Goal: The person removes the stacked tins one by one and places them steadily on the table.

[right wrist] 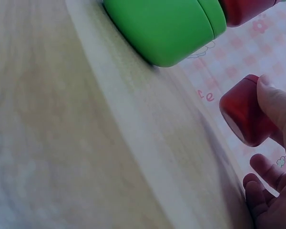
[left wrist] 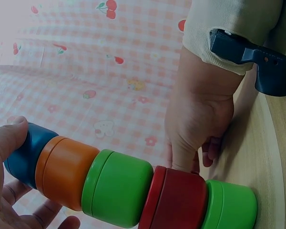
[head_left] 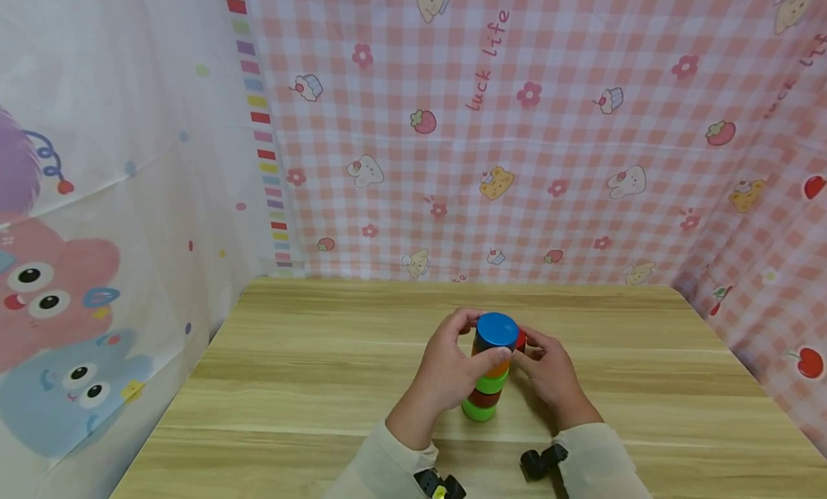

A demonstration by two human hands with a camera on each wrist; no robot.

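A tower of rounded cup-shaped blocks stands on the wooden table. From the bottom it runs green block [left wrist: 231, 204], dark red block [left wrist: 178, 198], green block [left wrist: 119, 188], orange block [left wrist: 69, 171], blue block [head_left: 497, 330]. My left hand [head_left: 444, 373] grips the blue block at the top, thumb on the near side and fingers round the far side. Beyond the tower, my right hand [head_left: 552, 373] pinches a separate red block [right wrist: 245, 112] between thumb and fingers. In the right wrist view this red block is apart from the tower and above the tabletop; in the head view the tower partly hides it.
The wooden table [head_left: 310, 370] reaches back to a pink checked cloth [head_left: 452, 147] with cartoon prints. A white printed cloth [head_left: 148, 233] hangs along the left side. Small black camera mounts sit on both sleeves, near the tabletop.
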